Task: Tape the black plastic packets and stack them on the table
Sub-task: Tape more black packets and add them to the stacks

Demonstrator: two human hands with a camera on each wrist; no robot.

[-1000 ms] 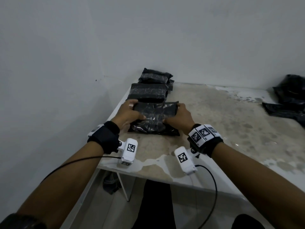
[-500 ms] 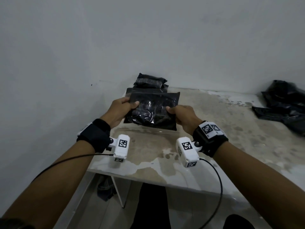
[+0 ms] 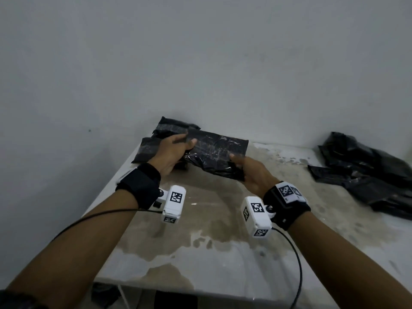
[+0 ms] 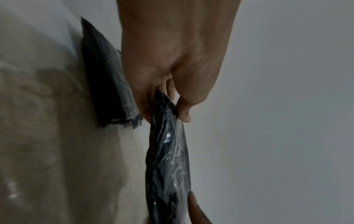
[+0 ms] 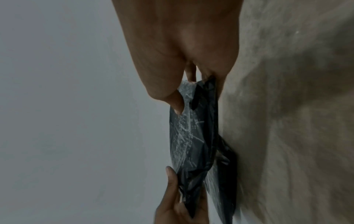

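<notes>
Head view: a black plastic packet (image 3: 214, 152), glossy with clear tape across its top, is held in the air above the far left part of the table (image 3: 223, 253), over the stacked packets (image 3: 151, 148) that lie against the wall. The left hand (image 3: 171, 155) pinches its left end, thumb on top and fingers beneath; the right hand (image 3: 252, 172) clamps its right end the same way. Neither hand is empty.

Judging by the tape, this packet looks sealed and about to join the stack, which holds at least 2 packets. A loose heap of black plastic (image 3: 367, 172) at the far right, well apart, suggests more work remains.

No tape roll shows in any view. The held packet hides part of the stack, so its exact count is unclear. Both wrist views are dim and show the packet edge-on, blurred.
</notes>
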